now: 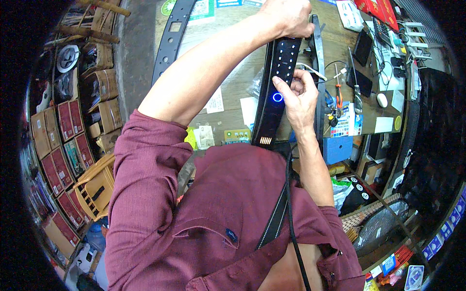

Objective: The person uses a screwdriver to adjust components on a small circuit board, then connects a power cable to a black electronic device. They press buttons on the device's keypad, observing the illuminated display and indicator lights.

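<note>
A long black electronic door lock stands tilted over the table in front of my chest. Its face shows a lit keypad at the far half and a glowing blue ring below it. At the far end my left hand is closed around the lock's top, its fingertips mostly hidden. My right hand grips the lock's right side, thumb on the face near the keypad and fingers curled by the edge. Just right of the lock lies a second long dark panel, with a white connector cable beside it.
The wooden table also carries a long black metal plate, orange-handled pliers, a screwdriver, a white mouse and dark phones. Shelves of boxes line the left, near a wooden chair.
</note>
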A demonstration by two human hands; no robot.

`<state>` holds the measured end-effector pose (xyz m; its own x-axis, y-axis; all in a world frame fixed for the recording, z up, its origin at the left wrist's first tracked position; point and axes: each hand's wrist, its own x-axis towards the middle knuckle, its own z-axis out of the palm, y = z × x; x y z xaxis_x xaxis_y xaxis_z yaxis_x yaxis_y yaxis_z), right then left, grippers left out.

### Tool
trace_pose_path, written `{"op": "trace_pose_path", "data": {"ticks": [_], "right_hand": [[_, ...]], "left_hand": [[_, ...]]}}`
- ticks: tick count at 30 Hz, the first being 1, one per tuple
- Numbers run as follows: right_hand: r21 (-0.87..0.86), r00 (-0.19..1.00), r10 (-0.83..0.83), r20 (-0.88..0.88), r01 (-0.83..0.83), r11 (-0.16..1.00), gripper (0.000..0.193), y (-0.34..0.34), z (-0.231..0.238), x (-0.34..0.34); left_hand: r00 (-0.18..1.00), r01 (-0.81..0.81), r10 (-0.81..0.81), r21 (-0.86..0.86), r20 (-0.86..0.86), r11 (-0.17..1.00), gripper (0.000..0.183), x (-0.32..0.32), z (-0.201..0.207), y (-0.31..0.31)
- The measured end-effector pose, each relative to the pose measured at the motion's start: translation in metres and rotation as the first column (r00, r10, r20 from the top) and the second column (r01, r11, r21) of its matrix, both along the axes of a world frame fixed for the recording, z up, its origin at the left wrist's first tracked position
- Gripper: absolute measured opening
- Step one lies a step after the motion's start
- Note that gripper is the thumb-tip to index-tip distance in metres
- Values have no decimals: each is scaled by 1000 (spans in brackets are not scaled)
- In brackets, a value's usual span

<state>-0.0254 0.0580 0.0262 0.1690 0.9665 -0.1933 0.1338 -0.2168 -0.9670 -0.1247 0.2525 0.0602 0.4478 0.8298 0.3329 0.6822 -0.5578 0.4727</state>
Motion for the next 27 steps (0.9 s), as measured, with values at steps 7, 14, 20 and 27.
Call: {"op": "trace_pose_path", "data": {"ticks": [7, 14, 20, 27], "right_hand": [[-31, 981, 27, -191, -33, 999, 36, -5, 3, 15], [27, 978, 55, -204, -51, 998, 35, -4, -11, 18], [-71, 955, 118, -272, -142, 987, 41, -11, -13, 32], [-88, 939, 98, -328, -134, 987, 42, -26, -15, 24]], "left_hand": [[999, 9, -11, 59, 31, 998, 32, -3, 0, -2], [1000, 1, -2, 47, 10, 999, 33, -1, 0, -2], [999, 11, -14, 64, 49, 998, 33, -8, -2, -1], [999, -13, 11, 34, 50, 999, 31, -7, -3, 2]]}}
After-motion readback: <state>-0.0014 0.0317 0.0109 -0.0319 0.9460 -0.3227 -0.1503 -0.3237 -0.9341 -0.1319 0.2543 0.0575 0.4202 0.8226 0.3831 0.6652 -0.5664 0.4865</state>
